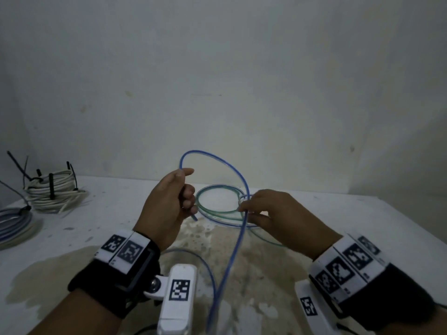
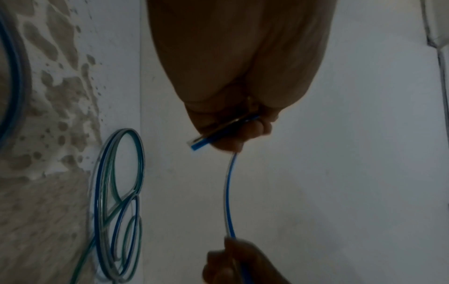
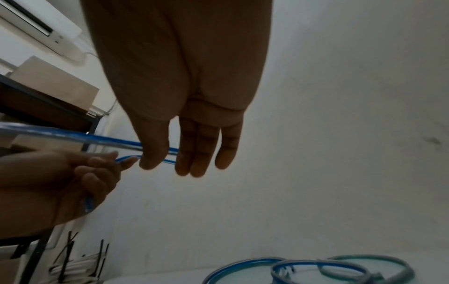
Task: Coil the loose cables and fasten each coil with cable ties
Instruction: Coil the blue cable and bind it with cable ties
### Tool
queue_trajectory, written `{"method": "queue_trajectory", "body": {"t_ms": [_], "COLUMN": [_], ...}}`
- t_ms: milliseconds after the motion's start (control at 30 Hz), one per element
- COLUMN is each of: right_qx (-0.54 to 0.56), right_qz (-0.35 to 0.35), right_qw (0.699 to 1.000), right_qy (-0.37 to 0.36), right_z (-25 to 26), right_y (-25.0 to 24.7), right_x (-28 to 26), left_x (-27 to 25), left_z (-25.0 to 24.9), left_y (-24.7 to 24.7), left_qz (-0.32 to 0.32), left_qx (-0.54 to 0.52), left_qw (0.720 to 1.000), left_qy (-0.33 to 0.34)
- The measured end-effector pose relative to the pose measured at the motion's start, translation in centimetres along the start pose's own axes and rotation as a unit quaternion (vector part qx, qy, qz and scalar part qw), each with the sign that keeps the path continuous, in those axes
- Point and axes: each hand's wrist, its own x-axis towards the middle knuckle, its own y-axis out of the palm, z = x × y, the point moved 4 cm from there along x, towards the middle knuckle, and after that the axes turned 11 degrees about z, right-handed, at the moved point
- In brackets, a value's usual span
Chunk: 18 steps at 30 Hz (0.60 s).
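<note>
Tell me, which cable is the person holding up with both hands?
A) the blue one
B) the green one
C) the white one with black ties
A: the left hand grips the blue cable near its cut end and the right hand pinches it further along.

R hand (image 3: 194,134) holds blue cable (image 3: 97,139) btwn thumb & fingers, fingers pointing down. L hand (image 3: 73,184), lower left, grips the cable near its end. Below: blue loops (image 3: 245,267) & green loop (image 3: 379,258) on counter (image 3: 175,278).
</note>
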Motion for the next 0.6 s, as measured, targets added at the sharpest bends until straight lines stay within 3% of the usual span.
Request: {"method": "queue_trajectory", "body": {"t_ms": [100,200,333,600], "right_qx": [-0.061,-0.036,0.023,0.026], "right_qz": [-0.033,-0.047,-0.071,-0.084], "right_qw": [0.997,0.997,0.996,0.996], "right_qy": [-0.045,-0.056,-0.056,-0.012], "right_z": [1.1,1.3,1.4,1.5], "right_y": [0.9,1.4,1.8,3.5], "right_x": [-0.3,-0.5,-0.4,-0.1], "left_x": [-0.1,-0.3,-0.7,-1.1], "left_z": [0.0,-0.3,-0.2,0.7], "left_y": [1.0,1.6,2.0,2.3], "left_qz": [0.03,0.057,0.085,0.112], "left_qx": [-0.048,0.012,0.051,0.092], "left_qw": [0.998,0.998,0.994,0.984], "left_qy": [-0.01,-0.004,-0.04,-0.104]}}
